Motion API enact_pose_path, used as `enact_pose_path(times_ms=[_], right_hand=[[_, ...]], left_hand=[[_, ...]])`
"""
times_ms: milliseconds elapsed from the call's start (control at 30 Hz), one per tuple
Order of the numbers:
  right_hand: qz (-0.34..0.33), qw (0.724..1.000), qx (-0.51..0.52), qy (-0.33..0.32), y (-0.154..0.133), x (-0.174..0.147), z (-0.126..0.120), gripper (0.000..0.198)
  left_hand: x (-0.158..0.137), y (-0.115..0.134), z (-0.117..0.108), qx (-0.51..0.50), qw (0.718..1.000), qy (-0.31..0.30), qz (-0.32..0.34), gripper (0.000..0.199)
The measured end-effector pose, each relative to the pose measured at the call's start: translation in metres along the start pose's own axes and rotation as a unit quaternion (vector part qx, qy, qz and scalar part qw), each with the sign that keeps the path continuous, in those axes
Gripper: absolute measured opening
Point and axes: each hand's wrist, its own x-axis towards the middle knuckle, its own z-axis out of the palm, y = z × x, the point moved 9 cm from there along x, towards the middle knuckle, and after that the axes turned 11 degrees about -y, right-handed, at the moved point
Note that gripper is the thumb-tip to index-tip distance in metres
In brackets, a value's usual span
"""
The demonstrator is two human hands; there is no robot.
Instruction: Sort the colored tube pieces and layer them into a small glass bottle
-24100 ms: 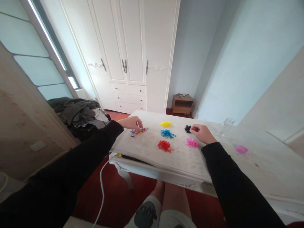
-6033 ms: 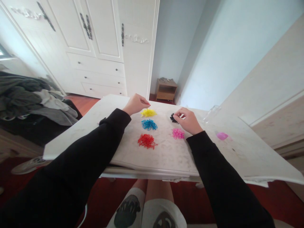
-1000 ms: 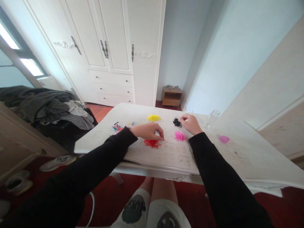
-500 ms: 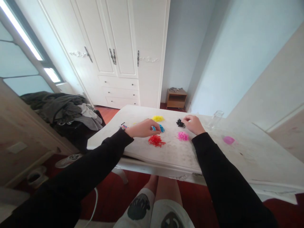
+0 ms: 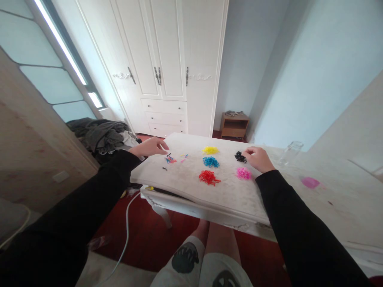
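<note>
My left hand [image 5: 152, 146] hovers at the table's left end, thumb and fingers apart, with nothing visible between them. Just to its right lies a small mixed pile of coloured bands [image 5: 171, 159], with a few loose pieces [image 5: 184, 158] beside it. My right hand [image 5: 257, 158] rests at the pile of black bands [image 5: 239, 156], fingertips pinched together; what they hold is too small to see. Between my hands are sorted piles of thin bands: yellow [image 5: 210, 150], blue [image 5: 211, 161] and red [image 5: 208, 177]. A pink pile [image 5: 243, 173] lies just below my right hand.
The white table [image 5: 179, 179] has a worn front edge. A clear glass container [image 5: 291, 152] stands at the right rear, and a flat pink thing [image 5: 310, 182] lies farther right. Dark clothes [image 5: 101, 135] are heaped beyond the left end. A white cable [image 5: 127, 223] hangs below.
My left hand has moved left from the blue pile to the mixed pile, and its fingers have parted. The right hand stays at the black pile. The view has shifted left.
</note>
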Motion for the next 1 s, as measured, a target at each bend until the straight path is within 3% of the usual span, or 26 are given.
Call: enact_pose_path(times_ms=[133, 300, 600, 767, 1000], right_hand=[[-0.005, 1.000, -0.001, -0.002, 0.002, 0.000, 0.001, 0.021], [-0.008, 1.000, -0.002, 0.000, 0.003, -0.001, 0.001, 0.021], [-0.004, 1.000, -0.005, -0.004, 0.004, 0.000, 0.002, 0.021], [-0.004, 1.000, -0.004, -0.005, 0.004, 0.000, 0.003, 0.020], [0.009, 1.000, -0.004, -0.012, 0.005, 0.001, 0.004, 0.020]], left_hand=[[-0.001, -0.005, 0.027, 0.017, 0.996, -0.060, 0.057, 0.051], [0.004, 0.001, 0.043, 0.011, 0.990, -0.073, 0.121, 0.040], [0.013, 0.007, 0.033, -0.011, 0.991, -0.019, 0.135, 0.044], [0.015, 0.015, 0.030, -0.047, 0.993, -0.018, 0.110, 0.039], [0.020, 0.022, 0.038, -0.127, 0.983, -0.038, 0.124, 0.034]])
